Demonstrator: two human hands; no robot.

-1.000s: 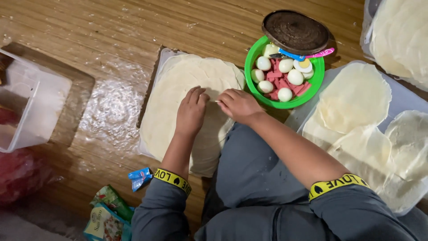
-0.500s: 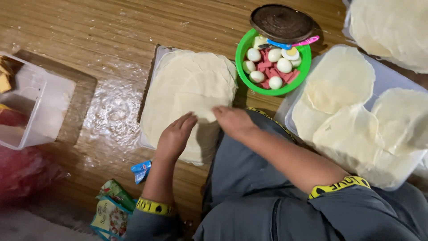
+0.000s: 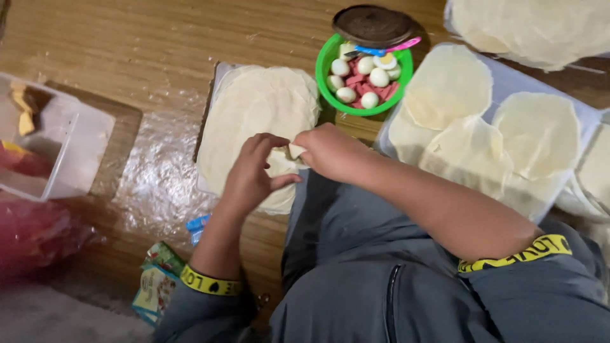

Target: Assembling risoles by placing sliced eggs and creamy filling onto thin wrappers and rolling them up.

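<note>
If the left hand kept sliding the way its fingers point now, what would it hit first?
Its fingers aim right, so the left hand would probably first meet the right hand, which is pinching the folded edge of the thin dough sheet just beside it.

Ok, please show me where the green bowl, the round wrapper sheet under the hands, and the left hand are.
green bowl (image 3: 324, 79), head view, left rim.
round wrapper sheet (image 3: 254, 105), head view, bare middle.
left hand (image 3: 251, 171), head view, back of hand.

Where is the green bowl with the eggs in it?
In the head view the green bowl sits top centre on the wooden floor, right of the round wrapper stack and just below a dark round lid.
</note>
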